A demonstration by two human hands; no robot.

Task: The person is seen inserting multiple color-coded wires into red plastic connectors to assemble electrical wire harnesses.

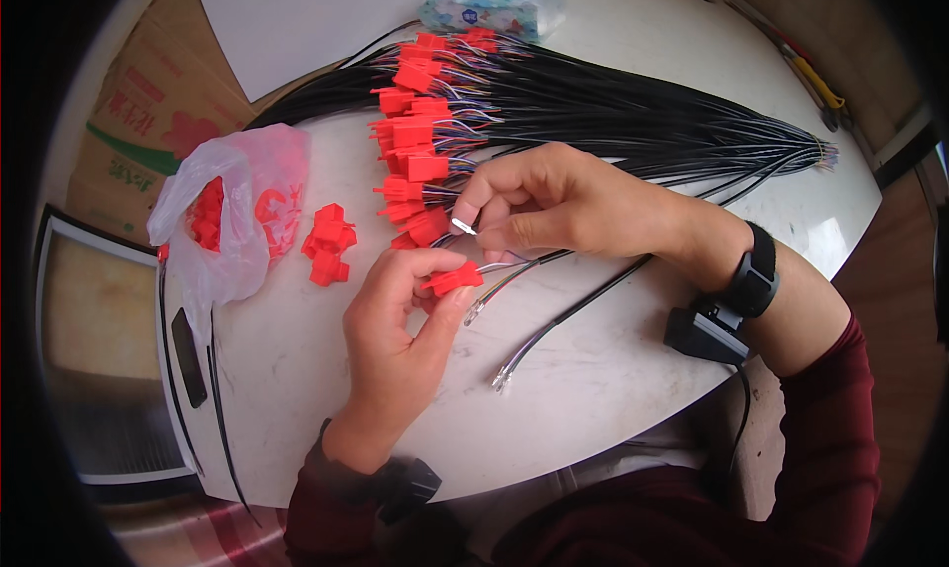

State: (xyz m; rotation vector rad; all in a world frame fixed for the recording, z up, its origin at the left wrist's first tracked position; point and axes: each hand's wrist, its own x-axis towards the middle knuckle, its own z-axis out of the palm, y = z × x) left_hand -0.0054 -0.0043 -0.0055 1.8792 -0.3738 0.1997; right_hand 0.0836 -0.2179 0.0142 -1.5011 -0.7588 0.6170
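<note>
- Left hand (390, 335): thumb and forefinger brought together in a narrow pinch, gripping a red plug (453, 279) between their tips; the other fingers curl behind and are partly hidden
- Right hand (578, 199): thumb and bent forefinger nearly meet, a small pale wire tip (464, 227) held between them; the remaining fingers fold in toward the palm
- Position of the held plug: in front of the person, above the white table (563, 429), just below and left of the right fingertips
- Wires: thin strands run rightward from beside the held plug; a bunch of loose wire ends (474, 313) lies just beside the left thumb
- Nearer the person, a separate black cable (583, 298) ends in bare-looking tips, apart from both hands
- Beyond the hands, a column of red plugs (413, 132) caps a large bundle of black cables (643, 102), which narrows toward the right
- Left of the left hand, a few loose red plugs (328, 246) rest beside a plastic bag (232, 261) containing more red pieces
</note>
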